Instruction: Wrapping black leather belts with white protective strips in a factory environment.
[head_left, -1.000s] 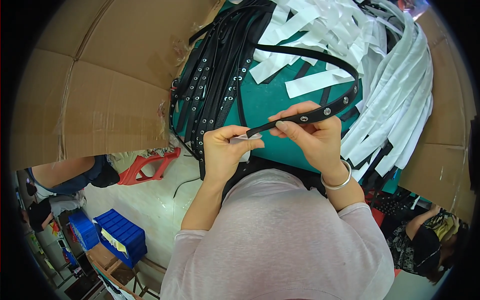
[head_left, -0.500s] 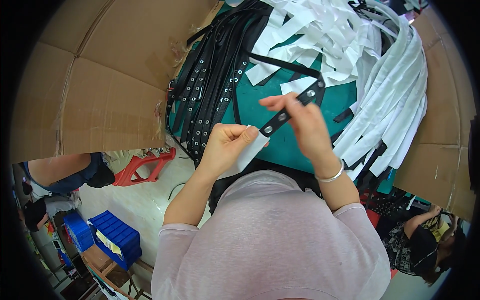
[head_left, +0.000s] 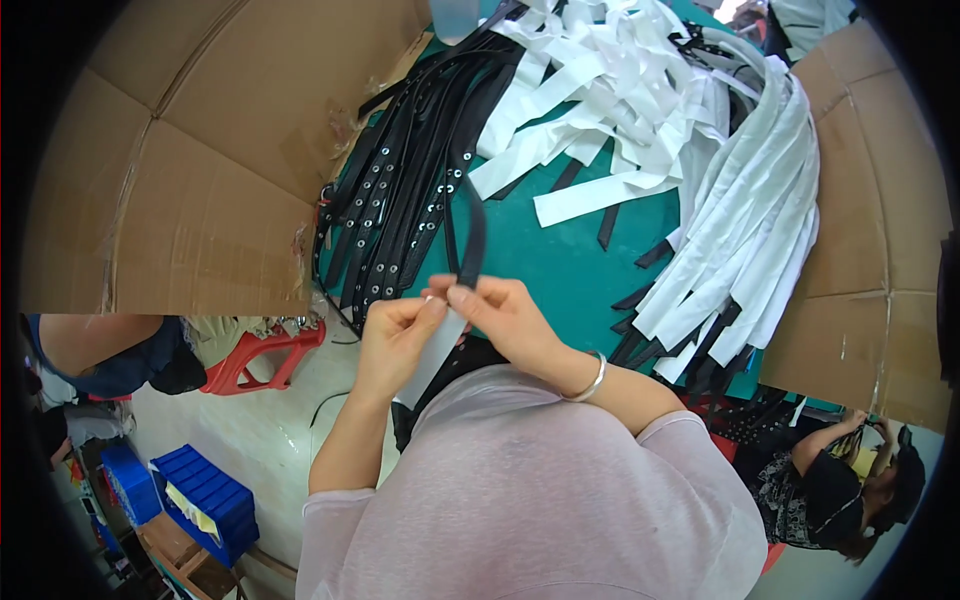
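My left hand [head_left: 398, 340] pinches a flat white strip [head_left: 432, 362], which hangs down toward my shirt. Close against it, my right hand [head_left: 508, 318] is closed on a black belt [head_left: 474, 232], thumb at the white strip's upper end. The belt rises from my fingers toward the pile; whether its end sits inside the strip is hidden by my fingers. Beyond my left hand lies a bundle of black belts [head_left: 385, 200] with metal eyelets. Loose white strips [head_left: 590, 110] are heaped at the far middle. On the right lies a bundle of belts covered in white strips [head_left: 745, 225].
Cardboard walls [head_left: 215, 190] flank the green tabletop [head_left: 570, 265] on both sides. A clear plastic container [head_left: 455, 18] stands at the far edge. Lower left are a red stool [head_left: 262, 362] and blue crates [head_left: 205, 500]. Another person [head_left: 825, 490] works at lower right.
My right hand has come down and left to meet my left hand. The belt's row of eyelets no longer shows above my fingers; a plain black stretch does.
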